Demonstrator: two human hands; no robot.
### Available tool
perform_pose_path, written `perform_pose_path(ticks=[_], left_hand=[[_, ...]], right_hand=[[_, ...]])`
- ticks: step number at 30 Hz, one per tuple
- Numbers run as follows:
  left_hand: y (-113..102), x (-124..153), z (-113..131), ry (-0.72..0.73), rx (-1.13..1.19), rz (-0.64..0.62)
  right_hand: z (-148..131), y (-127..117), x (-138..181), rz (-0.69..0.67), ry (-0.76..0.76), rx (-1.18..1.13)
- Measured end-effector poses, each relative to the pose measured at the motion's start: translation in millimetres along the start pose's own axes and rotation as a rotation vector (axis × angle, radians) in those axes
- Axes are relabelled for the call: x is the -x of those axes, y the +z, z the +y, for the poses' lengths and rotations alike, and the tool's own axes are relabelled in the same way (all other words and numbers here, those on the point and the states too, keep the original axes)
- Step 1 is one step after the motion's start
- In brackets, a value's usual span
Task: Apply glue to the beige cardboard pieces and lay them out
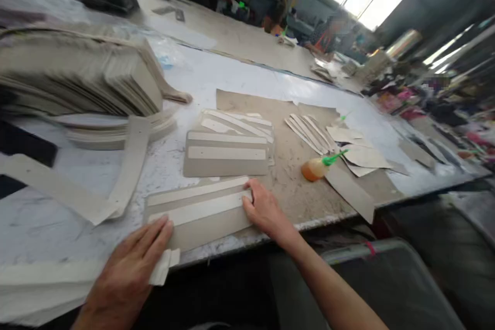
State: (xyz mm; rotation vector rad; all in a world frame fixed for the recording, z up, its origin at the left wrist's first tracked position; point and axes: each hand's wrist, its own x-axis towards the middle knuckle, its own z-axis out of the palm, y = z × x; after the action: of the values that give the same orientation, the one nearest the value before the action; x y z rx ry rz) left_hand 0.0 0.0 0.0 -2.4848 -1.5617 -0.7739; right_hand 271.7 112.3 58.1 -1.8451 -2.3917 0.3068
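A grey rectangular board (216, 230) lies at the table's near edge with two pale strips along it. My left hand (131, 258) has its fingers stretched together over the left end of the lower strip (209, 210). Several short white strip ends (167, 266) stick out from under that palm, past the table edge, and seem held there; the thumb is hidden. My right hand (265, 210) is closed at the board's right end, thumb on the lower strip and fingers curled at the upper corner. Just behind lies a similar board (228, 167) with two strips, on top of others.
Right of the boards, a glue bottle (314, 169) with a green nozzle lies tilted on brown paper (286, 191). Loose strips (309, 131) and cut pieces (363, 154) lie beyond. At left stand stacked grey boards (85, 72) and a bent strip (133, 165). Other people work farther back.
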Motion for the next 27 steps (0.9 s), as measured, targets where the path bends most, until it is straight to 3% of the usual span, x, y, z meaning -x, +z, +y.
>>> perform_pose_path(ticks=[4, 8, 10, 13, 17, 22, 27], left_hand=[[-1.8, -0.3, 1.7, -0.010, -0.053, 0.013], [-6.9, -4.7, 3.6, 0.011, -0.091, 0.020], [-10.4, -8.4, 4.9, 0.030, -0.117, 0.028], [-13.7, -13.5, 5.6, 0.062, -0.149, 0.056], [-11.9, -14.9, 4.4, 0.078, -0.163, 0.090], [-8.5, -11.7, 3.6, 0.071, -0.129, 0.098], [-7.2, -11.6, 3.2, 0.081, -0.113, 0.120]], right_hand=[[-27.2, -3.9, 2.5, 0.083, 0.013, 0.071], [-66.1, 14.6, -13.6, 0.237, -0.281, 0.022], [-81.2, 30.4, -24.8, 0.210, -0.424, 0.011], [-88.3, 49.0, -35.9, 0.137, -0.443, 0.016], [-70.5, 54.5, -36.6, 0.149, -0.416, 0.052], [-26.1, 44.7, -29.6, 0.274, -0.120, 0.100], [8.6, 22.9, -4.0, 0.355, 0.076, 0.050]])
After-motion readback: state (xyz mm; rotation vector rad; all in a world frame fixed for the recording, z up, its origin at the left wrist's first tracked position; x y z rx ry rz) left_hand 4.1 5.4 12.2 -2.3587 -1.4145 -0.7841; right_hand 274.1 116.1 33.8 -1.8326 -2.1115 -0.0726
